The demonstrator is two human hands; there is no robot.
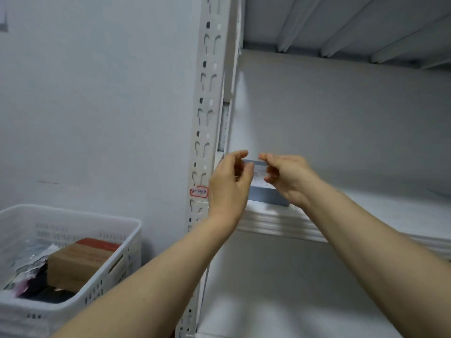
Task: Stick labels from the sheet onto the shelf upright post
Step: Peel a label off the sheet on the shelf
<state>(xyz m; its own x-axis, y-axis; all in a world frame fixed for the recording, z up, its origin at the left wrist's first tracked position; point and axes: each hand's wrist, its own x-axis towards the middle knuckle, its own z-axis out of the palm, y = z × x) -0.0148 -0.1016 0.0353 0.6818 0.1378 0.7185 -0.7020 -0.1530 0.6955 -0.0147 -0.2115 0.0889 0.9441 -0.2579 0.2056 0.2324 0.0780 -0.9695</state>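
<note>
A white basket (133, 231) at the far left holds a brown cardboard box (78, 261) and dark packets. Right of it rises the white slotted upright post (207, 98), with one red-bordered label (199, 192) already stuck on its face. Just beside that label, the left hand (229, 182) pinches one end of the label sheet (258, 170) and the right hand (288, 176) pinches the other end. The sheet is held in the air above a grey-blue box (267, 195) lying on the white shelf (366, 215).
</note>
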